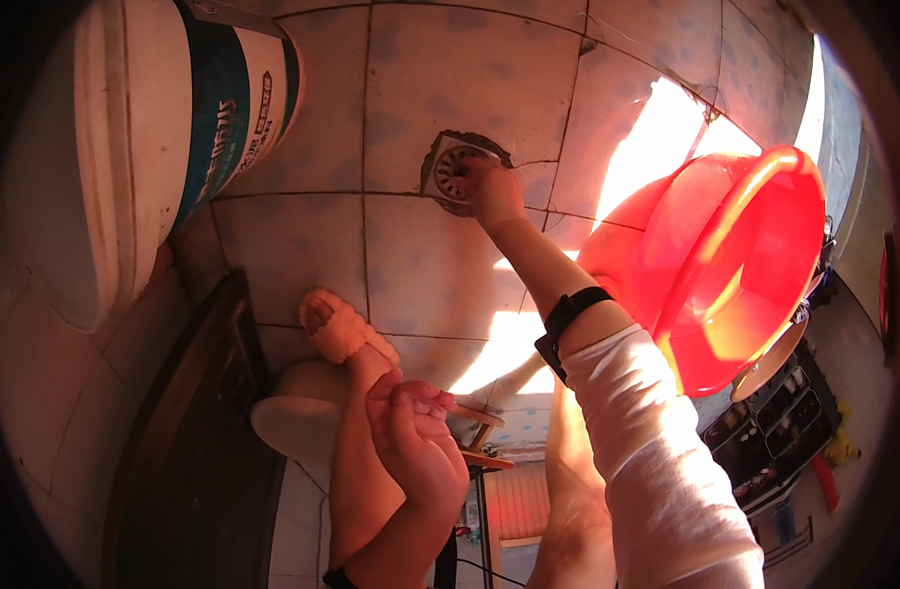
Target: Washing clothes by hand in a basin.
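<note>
metal drain (447, 180) under right hand (495, 192), its grip unclear; left hand (416, 432) loose, half unfurled.

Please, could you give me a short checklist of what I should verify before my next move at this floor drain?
1. Right hand at the drain cover: ok, fingers are there.
2. Firm grip on the cover: cannot tell, the hand hides the fingertips.
3. Left hand away from the drain: ok, no object visible in it.
4. Sound floor tiles around the drain: not ok, the cut edge looks ragged.
5. Red basin off the drain: ok, it is to the right.
</note>
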`<state>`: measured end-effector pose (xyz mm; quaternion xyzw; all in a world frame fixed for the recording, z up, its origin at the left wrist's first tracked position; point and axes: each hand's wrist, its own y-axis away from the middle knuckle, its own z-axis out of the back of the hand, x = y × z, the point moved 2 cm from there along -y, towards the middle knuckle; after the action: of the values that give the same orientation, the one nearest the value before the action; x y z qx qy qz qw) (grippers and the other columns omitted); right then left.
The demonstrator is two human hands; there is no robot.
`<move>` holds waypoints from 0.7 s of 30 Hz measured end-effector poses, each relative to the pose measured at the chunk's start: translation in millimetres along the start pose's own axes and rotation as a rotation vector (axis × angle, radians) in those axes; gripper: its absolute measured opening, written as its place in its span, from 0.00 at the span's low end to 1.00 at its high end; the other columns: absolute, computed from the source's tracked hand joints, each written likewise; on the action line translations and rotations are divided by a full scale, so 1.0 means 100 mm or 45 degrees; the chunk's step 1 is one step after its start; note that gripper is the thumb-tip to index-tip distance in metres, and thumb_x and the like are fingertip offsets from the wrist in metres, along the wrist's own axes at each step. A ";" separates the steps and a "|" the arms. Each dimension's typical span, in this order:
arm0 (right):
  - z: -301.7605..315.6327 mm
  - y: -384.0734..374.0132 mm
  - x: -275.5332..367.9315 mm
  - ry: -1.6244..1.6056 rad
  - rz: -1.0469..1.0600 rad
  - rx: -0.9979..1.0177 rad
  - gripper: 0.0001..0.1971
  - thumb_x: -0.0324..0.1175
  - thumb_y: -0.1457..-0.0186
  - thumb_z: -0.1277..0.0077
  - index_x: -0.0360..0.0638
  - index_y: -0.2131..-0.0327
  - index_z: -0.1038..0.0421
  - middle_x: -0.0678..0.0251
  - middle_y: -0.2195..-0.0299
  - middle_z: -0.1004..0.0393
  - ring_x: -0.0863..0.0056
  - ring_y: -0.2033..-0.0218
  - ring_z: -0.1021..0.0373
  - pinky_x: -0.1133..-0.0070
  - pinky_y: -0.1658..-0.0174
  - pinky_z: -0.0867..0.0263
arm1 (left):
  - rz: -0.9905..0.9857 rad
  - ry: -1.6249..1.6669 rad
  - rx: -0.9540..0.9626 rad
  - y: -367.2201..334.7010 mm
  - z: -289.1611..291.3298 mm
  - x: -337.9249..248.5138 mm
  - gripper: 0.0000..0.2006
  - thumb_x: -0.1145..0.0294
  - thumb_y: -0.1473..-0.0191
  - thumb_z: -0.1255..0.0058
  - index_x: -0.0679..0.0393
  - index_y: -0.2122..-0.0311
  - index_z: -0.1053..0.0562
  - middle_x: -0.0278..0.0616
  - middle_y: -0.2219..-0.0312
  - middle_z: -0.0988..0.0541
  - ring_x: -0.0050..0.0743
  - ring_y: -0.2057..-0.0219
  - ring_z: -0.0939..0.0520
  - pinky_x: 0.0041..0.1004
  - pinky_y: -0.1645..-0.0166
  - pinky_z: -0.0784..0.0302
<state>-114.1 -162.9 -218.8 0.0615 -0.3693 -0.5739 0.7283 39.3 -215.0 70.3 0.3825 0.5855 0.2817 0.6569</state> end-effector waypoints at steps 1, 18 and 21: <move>-0.06 0.03 0.08 0.047 0.047 0.008 0.10 0.35 0.56 0.48 0.43 0.69 0.27 0.59 0.68 0.28 0.60 0.67 0.31 0.70 0.65 0.34 | -0.007 0.023 -0.017 -0.01 0.01 -0.01 0.10 0.73 0.46 0.66 0.58 0.58 0.37 0.37 0.75 0.29 0.28 0.75 0.31 0.27 0.64 0.34; 0.52 1.33 -0.46 0.125 0.161 0.364 0.06 0.35 0.54 0.51 0.49 0.73 0.26 0.65 0.72 0.29 0.64 0.69 0.31 0.71 0.65 0.35 | 0.031 0.046 -0.012 -0.02 0.01 -0.05 0.10 0.74 0.47 0.64 0.59 0.58 0.37 0.39 0.75 0.28 0.28 0.76 0.30 0.27 0.66 0.33; 0.56 0.95 -0.69 -0.058 -0.154 -0.300 0.06 0.34 0.54 0.47 0.43 0.75 0.28 0.61 0.76 0.29 0.68 0.75 0.30 0.74 0.71 0.34 | 0.041 0.019 -0.025 -0.02 -0.01 -0.06 0.09 0.74 0.47 0.64 0.56 0.60 0.36 0.35 0.75 0.30 0.27 0.75 0.32 0.27 0.65 0.35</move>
<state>-77.4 -51.4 -161.9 -0.0153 -0.3114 -0.6575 0.6859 37.4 -220.3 71.8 0.3832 0.5813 0.3007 0.6518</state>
